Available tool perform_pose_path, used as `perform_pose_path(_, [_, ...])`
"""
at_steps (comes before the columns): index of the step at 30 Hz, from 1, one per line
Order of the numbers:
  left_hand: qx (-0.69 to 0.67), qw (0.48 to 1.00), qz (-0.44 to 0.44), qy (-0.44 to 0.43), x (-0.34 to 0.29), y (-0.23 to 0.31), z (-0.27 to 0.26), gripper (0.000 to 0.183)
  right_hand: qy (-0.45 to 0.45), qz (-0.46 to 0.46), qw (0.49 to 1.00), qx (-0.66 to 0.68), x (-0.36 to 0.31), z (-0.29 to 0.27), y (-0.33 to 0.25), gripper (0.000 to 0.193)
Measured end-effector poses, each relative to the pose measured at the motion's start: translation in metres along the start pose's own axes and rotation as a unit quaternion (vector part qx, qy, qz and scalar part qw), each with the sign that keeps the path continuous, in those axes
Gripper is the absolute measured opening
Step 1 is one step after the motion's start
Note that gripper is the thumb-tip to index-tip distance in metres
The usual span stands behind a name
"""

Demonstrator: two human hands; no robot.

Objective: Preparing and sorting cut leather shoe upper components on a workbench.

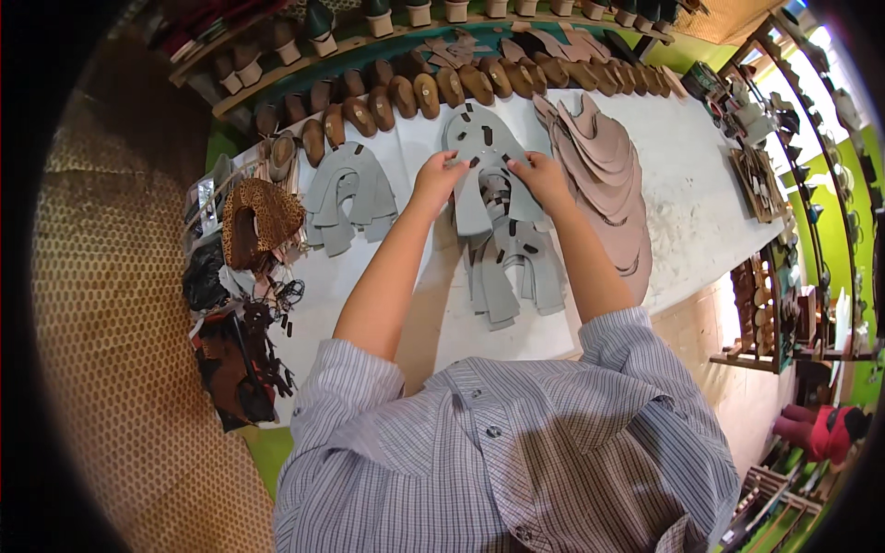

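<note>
Between my two hands is a grey, horseshoe-shaped shoe upper piece (476, 138) with small dark patches on it. My left hand (437, 180) pinches its left side, thumb on top. On its other side, my right hand (542, 178) grips the edge in the same way. Directly below, nearer to me, a stack of similar grey pieces (481, 281) lies on the white table, partly covered by the held one. Another pile of grey uppers (343, 175) is to the left of my left hand. Beige cut pieces (613, 175) are fanned out to the right of my right hand.
Brown shoe lasts (403, 97) line the far side of the white table (687, 166). A shelf (355, 43) with more lasts runs behind them. At the left edge are a leopard-print piece (277, 210) and dark scraps. Racks (804, 175) stand on the right.
</note>
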State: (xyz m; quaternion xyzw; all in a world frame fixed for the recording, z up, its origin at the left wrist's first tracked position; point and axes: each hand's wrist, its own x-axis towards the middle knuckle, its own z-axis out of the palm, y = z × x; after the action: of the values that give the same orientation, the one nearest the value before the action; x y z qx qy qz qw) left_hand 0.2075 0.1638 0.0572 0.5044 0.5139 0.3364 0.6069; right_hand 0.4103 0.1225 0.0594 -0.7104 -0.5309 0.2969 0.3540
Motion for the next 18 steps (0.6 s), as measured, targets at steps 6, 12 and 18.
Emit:
perform_pose_path(6, [0.302, 0.95, 0.007, 0.076, 0.016, -0.068, -0.045, 0.035, -0.023, -0.028, 0.962, -0.272, 0.023, 0.014, 0.013, 0.05])
perform_pose_path(12, [0.311, 0.928, 0.065, 0.196, -0.046, -0.071, -0.109, 0.023, -0.008, -0.186, 0.97, -0.157, 0.02, 0.056, -0.015, 0.031])
perform_pose_path(18, [0.464, 0.805, 0.068, 0.363, -0.072, -0.088, -0.19, 0.033, -0.192, -0.235, 0.94, -0.154, -0.003, 0.155, -0.077, 0.028])
